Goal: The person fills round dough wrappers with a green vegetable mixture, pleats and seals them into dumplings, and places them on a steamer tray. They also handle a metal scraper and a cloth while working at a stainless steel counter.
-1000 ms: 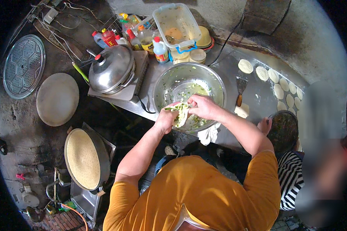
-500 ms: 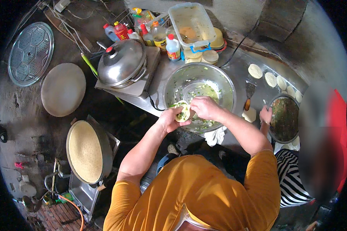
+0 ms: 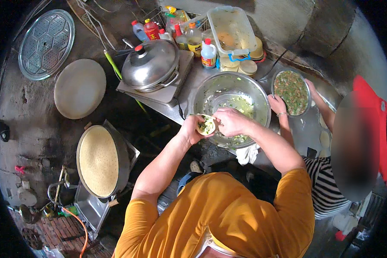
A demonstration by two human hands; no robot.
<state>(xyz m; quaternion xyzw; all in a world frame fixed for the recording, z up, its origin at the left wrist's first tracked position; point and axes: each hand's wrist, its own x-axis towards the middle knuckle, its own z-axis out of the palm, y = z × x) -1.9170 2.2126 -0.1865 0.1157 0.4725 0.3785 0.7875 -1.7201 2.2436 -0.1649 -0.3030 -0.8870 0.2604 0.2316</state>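
Observation:
My left hand (image 3: 191, 130) cups a round dough wrapper (image 3: 210, 130), folded up like a cup around a chopped green and pale filling (image 3: 206, 125). At its right rim, my right hand (image 3: 231, 122) has its fingers pinched together against the dough; the fingertips are partly hidden. Both hands are over the near edge of a wide steel bowl (image 3: 201, 96), with scraps of chopped greens inside. A white cloth (image 3: 247, 154) lies at the bowl's near right side, under my right forearm.
To the right, a co-worker's hands (image 3: 277, 104) hold a round pan of green and pinkish filling (image 3: 291, 92). A lidded steel pan (image 3: 150, 64) stands on a cooker at left, bottles (image 3: 208, 53) and a plastic tub (image 3: 232, 32) behind. A pot of batter-coloured food (image 3: 98, 161) stands lower left.
The wrapper has been gathered into a narrower, deeper cup in my hands. The co-worker has moved the pan farther back and turned it to show its filling. The view has shifted slightly.

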